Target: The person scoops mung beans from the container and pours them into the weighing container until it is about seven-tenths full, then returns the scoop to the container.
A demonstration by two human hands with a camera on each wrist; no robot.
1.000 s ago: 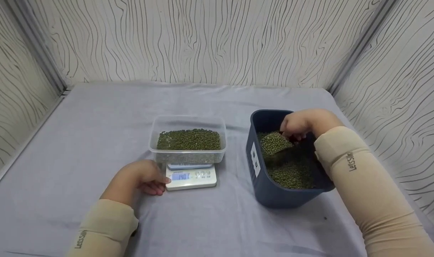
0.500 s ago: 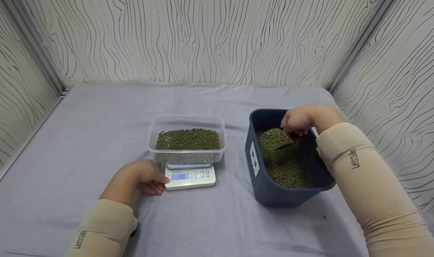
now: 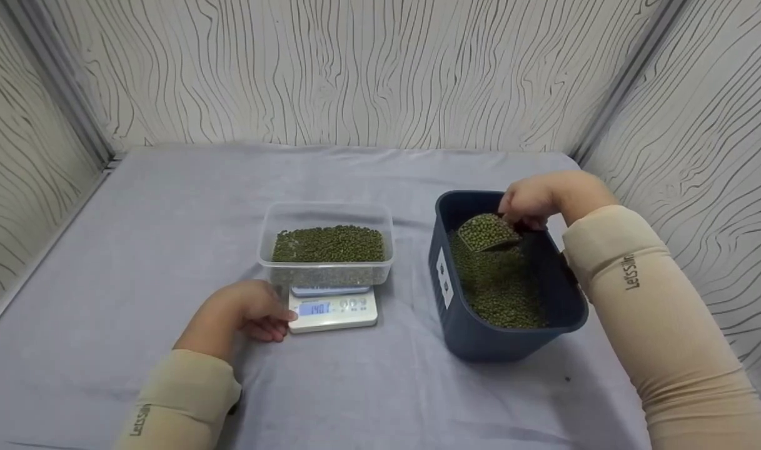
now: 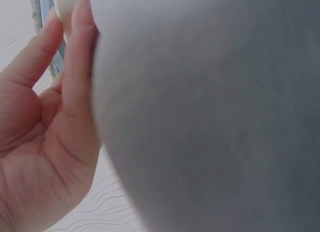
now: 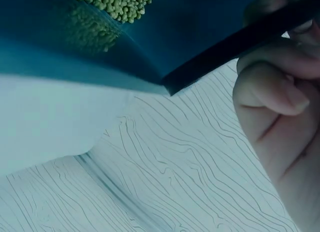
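Note:
My left hand (image 3: pixel 260 309) is at the left front corner of a white kitchen scale (image 3: pixel 333 320). Its thumb and a finger pinch the scale's edge, as the left wrist view shows. On the scale stands a clear plastic container (image 3: pixel 325 275) partly filled with mung beans (image 3: pixel 330 244). My right hand (image 3: pixel 533 199) grips the handle of a scoop (image 3: pixel 488 232) heaped with mung beans; the fingers largely hide the handle. The scoop is inside the upper part of a dark blue bin (image 3: pixel 499 344), above the loose beans there. In the right wrist view, curled fingers (image 5: pixel 280 87) show beside a dark strip.
A grey-lavender cloth (image 3: pixel 167 206) covers the table. White panels (image 3: pixel 330 75) with wavy lines enclose the back and both sides. One small dark speck (image 3: pixel 567 379) lies on the cloth right of the bin. The scale's lit display (image 3: pixel 315 309) shows digits.
My right hand has risen slightly with the full scoop, toward the bin's far side, away from the beans below. My left hand, the scale and the container have stayed in place.

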